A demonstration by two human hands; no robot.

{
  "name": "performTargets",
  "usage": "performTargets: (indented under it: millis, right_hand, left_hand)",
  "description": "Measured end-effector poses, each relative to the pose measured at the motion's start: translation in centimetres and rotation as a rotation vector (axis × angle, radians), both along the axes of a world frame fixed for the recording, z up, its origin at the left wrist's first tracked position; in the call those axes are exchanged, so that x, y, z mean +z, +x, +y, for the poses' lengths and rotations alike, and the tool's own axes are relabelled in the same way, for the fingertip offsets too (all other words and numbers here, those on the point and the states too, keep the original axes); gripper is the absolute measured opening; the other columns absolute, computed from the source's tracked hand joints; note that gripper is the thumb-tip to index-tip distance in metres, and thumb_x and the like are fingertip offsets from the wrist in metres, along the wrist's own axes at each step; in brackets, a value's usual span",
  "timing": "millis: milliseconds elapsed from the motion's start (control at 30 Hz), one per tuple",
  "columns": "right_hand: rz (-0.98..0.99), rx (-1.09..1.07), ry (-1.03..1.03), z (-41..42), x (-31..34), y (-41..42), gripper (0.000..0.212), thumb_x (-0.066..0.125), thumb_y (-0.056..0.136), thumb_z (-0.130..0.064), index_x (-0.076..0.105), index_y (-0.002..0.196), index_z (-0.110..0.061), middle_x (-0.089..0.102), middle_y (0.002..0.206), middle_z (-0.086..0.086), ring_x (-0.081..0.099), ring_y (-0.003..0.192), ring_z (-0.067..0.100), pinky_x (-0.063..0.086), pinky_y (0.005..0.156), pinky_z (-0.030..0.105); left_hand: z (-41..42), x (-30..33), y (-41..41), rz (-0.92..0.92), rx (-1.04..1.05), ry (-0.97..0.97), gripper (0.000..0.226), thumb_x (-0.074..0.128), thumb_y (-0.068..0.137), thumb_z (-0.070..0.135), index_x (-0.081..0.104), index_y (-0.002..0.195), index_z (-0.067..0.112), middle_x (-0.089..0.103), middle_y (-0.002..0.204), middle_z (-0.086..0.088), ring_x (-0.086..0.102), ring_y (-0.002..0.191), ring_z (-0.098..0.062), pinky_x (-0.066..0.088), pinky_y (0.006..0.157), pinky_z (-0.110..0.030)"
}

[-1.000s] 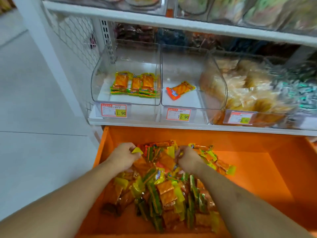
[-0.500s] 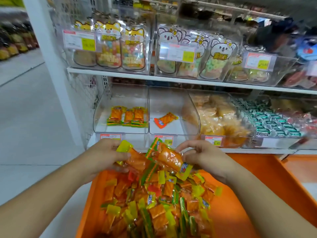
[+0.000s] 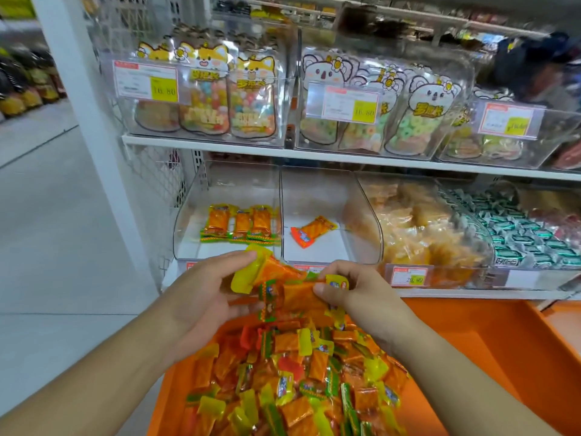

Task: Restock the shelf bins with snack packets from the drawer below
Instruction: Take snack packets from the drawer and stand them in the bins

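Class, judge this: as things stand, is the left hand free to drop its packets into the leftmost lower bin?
Probably yes. The left hand, gripping packets, is right in front of the bin, whose top looks open; only three packets lie inside, at the back.

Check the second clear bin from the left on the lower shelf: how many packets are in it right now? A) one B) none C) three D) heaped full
A: a single orange packet lies on the floor of the second bin; the left bin holds three.
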State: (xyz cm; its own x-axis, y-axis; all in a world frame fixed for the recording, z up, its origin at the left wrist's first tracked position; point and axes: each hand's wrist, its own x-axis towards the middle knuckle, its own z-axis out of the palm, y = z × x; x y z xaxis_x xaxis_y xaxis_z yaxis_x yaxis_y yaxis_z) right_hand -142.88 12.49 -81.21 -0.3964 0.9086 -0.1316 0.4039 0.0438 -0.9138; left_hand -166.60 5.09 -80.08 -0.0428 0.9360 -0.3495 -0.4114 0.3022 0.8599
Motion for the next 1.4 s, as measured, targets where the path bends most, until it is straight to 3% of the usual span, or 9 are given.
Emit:
performTargets:
  millis: [100, 233, 367, 500, 633, 867, 1000, 1200, 1400]
  right_hand:
    - [0.057, 0.009, 0.012, 0.4, 0.0, -0.6, 0.007, 0.077, 0.093, -0.028, 0.074, 0.092, -0.023, 0.076, 0.1, 0.012, 0.071, 0.085, 0.03, 0.058, 0.082, 0.054]
    - [0.107, 0.03, 0.02, 0.5, 0.7, -0.9, 0.007, 0.077, 0.093, -0.019, 0.073, 0.089, -0.015, 0.069, 0.079, 0.011, 0.062, 0.072, 0.016, 0.049, 0.07, 0.039]
    - [0.109, 0.026, 0.101, 0.0, 1.1, -0.9, 0.006, 0.08, 0.089, -0.014, 0.074, 0.09, -0.015, 0.072, 0.088, 0.018, 0.065, 0.074, 0.027, 0.054, 0.071, 0.043]
    - [0.118, 0.109, 0.127, -0.3, 1.5, -0.3, 0.009, 0.08, 0.088, -0.008, 0.077, 0.093, -0.015, 0.078, 0.095, 0.003, 0.074, 0.092, 0.02, 0.062, 0.083, 0.042]
    - [0.023, 0.215, 0.202, -0.7, 1.6, 0.0, 0.02, 0.082, 0.086, -0.007, 0.078, 0.09, -0.026, 0.072, 0.123, -0.015, 0.064, 0.122, 0.003, 0.052, 0.102, 0.031]
    - [-0.076, 0.112, 0.329, 0.3, 3.4, 2.3, 0.012, 0.082, 0.088, -0.018, 0.076, 0.089, -0.03, 0.073, 0.09, -0.001, 0.069, 0.089, 0.021, 0.057, 0.08, 0.043]
    - [0.031, 0.001, 0.301, 1.0, 4.0, 3.8, 0.009, 0.08, 0.088, -0.015, 0.076, 0.086, -0.023, 0.071, 0.082, 0.001, 0.065, 0.075, 0.013, 0.049, 0.066, 0.023]
    - [0.367, -0.153, -0.014, 0.0, 2.3, 1.8, 0.024, 0.084, 0.076, -0.028, 0.071, 0.089, -0.012, 0.069, 0.078, 0.015, 0.064, 0.068, 0.026, 0.049, 0.067, 0.038]
    - [0.209, -0.231, -0.004, -1.7, -0.4, -1.9, 0.023, 0.086, 0.085, -0.029, 0.07, 0.085, -0.012, 0.074, 0.085, 0.013, 0.073, 0.078, 0.029, 0.059, 0.074, 0.051]
  left_hand:
    - [0.1, 0.1, -0.5, -0.048, -0.018, 0.0, 0.047, 0.061, 0.095, 0.044, 0.072, 0.117, 0.004, 0.068, 0.108, -0.018, 0.061, 0.095, -0.033, 0.047, 0.084, -0.049]
    - [0.2, -0.1, -0.8, -0.017, -0.063, -0.009, 0.035, 0.055, 0.1, 0.031, 0.075, 0.108, 0.003, 0.065, 0.106, -0.019, 0.058, 0.088, -0.027, 0.045, 0.07, -0.039]
    - [-0.1, -0.6, -0.8, 0.036, -0.217, -0.042, 0.039, 0.062, 0.09, 0.022, 0.071, 0.118, -0.003, 0.065, 0.115, -0.021, 0.054, 0.102, -0.028, 0.046, 0.086, -0.041]
    - [-0.6, -0.3, -0.8, 0.039, -0.369, -0.086, 0.042, 0.076, 0.084, 0.026, 0.073, 0.115, 0.0, 0.07, 0.107, -0.02, 0.064, 0.094, -0.028, 0.053, 0.08, -0.037]
    - [-0.6, -0.2, -1.1, 0.096, -0.508, -0.082, 0.05, 0.077, 0.083, 0.023, 0.07, 0.128, 0.003, 0.067, 0.132, -0.023, 0.065, 0.117, -0.032, 0.055, 0.094, -0.035]
    - [-0.1, -0.7, -1.6, 0.179, -0.219, -0.147, 0.064, 0.084, 0.07, 0.003, 0.063, 0.129, -0.007, 0.073, 0.118, -0.024, 0.072, 0.093, -0.025, 0.05, 0.091, -0.04]
    - [0.1, -0.4, -2.1, 0.201, -0.116, -0.125, 0.049, 0.08, 0.077, 0.002, 0.07, 0.125, 0.001, 0.075, 0.116, -0.02, 0.072, 0.112, -0.036, 0.054, 0.102, -0.053]
    - [0.1, -0.9, -0.1, 0.177, 0.096, -0.066, 0.042, 0.078, 0.08, -0.006, 0.067, 0.12, 0.003, 0.074, 0.11, -0.026, 0.073, 0.094, -0.043, 0.061, 0.082, -0.051]
    - [-0.5, -0.8, 2.6, 0.019, 0.056, 0.045, 0.05, 0.074, 0.081, -0.01, 0.061, 0.127, 0.003, 0.074, 0.118, -0.022, 0.073, 0.107, -0.038, 0.061, 0.091, -0.054]
